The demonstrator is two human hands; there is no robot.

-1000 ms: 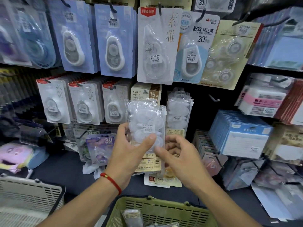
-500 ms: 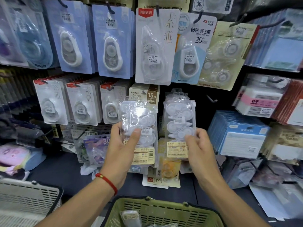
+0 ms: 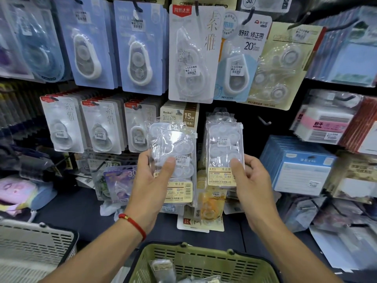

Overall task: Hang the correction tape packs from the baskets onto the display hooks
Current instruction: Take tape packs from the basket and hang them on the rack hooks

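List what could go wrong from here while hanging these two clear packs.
1. The left hand pinches its clear pack low down, so the glossy bag may slip or flop before its top meets a hook.
2. The right hand grips the second pack in front of crowded hanging stock; pushing it in could knock neighbouring packs loose.

Both forearms are bare, with no sleeves in view. The left hand (image 3: 152, 184) has a thin red cord bracelet (image 3: 133, 223) with one small gold bead at its wrist; the right hand (image 3: 253, 186) wears nothing.
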